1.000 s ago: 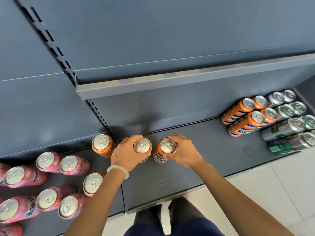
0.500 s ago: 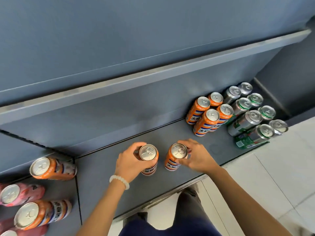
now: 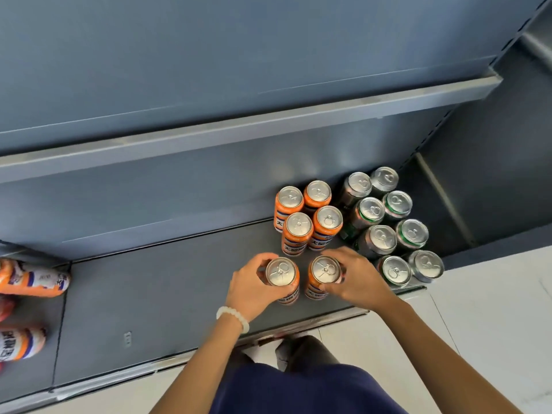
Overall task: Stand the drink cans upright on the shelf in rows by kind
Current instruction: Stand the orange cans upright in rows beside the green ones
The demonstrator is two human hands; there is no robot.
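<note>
Now each hand is wrapped round an upright orange can: left hand point(image 3: 249, 286) on the left can point(image 3: 282, 279), right hand point(image 3: 357, 279) on the right can point(image 3: 324, 276), both standing just in front of the orange rows point(image 3: 307, 218) on the shelf point(image 3: 164, 294).

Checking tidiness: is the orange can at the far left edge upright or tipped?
Tipped. The orange can lies on its side on the shelf, label facing up.

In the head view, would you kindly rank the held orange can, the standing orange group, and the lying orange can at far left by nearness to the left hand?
1. Held orange can, gripped in the left hand.
2. Standing orange group, behind, to the right.
3. Lying orange can, far left.
</note>
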